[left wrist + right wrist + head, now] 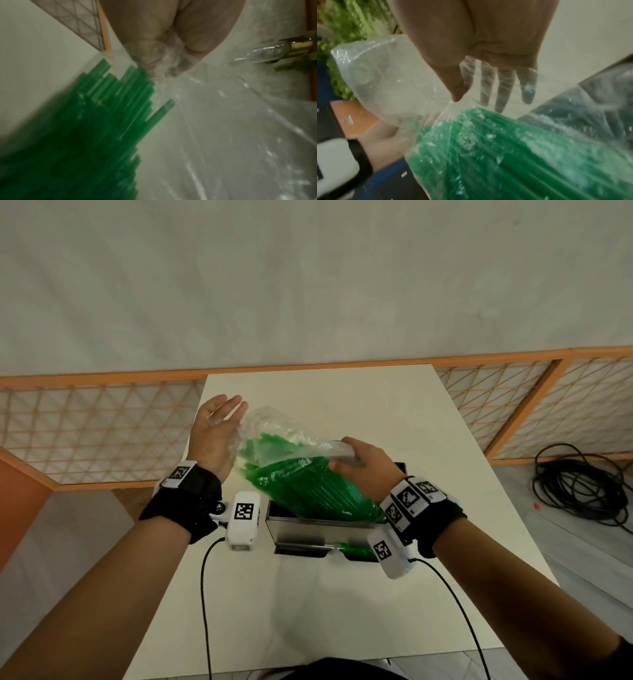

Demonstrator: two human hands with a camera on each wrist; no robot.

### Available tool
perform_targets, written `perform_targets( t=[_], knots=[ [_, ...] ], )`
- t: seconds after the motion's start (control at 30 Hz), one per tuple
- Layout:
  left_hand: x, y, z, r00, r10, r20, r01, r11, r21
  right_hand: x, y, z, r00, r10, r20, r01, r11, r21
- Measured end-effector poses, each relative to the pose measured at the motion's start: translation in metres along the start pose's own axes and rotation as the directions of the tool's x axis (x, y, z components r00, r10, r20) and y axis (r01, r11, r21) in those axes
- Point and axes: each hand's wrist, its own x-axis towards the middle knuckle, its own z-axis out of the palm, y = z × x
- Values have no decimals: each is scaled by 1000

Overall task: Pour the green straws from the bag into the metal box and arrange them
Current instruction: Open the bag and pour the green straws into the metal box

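Note:
A clear plastic bag [274,429] full of green straws [308,484] slants down, its low end in the open metal box [308,530] on the white table. My left hand [222,419] is at the bag's raised far end, palm against the plastic and fingers straight. My right hand [342,462] pinches a fold of the bag's upper side. In the right wrist view the thumb [457,88] lies over the film while the fingers show through it above the straws [505,148]. In the blurred left wrist view, straws [102,108] lie inside the bag [223,121].
The box stands mid-table [308,628], close to my wrists. An orange lattice fence [102,422] runs behind the table. A coil of black cable [582,484] lies on the floor to the right. Thin black leads [205,594] hang from both wrist cameras.

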Motion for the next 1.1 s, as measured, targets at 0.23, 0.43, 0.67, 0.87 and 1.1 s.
perform_targets(
  t=[0.23,0.43,0.67,0.87,1.1],
  knots=[
    [-14,-20,-23,969,-188,160,177,981,83,8,-1,2,990,-85,-116,93,993,69],
    [-10,-17,-14,996,38,-83,-16,967,256,11,-13,0,998,-60,-14,61,933,356],
    [9,10,-6,996,19,-88,24,890,456,7,-2,-4,985,-69,-160,76,996,36],
    [7,17,-9,997,-81,17,68,913,402,5,-2,-7,989,-28,-146,42,995,95],
    [-10,8,-6,904,-340,259,232,900,370,8,-5,-13,997,6,78,-3,999,-34]
  ],
)
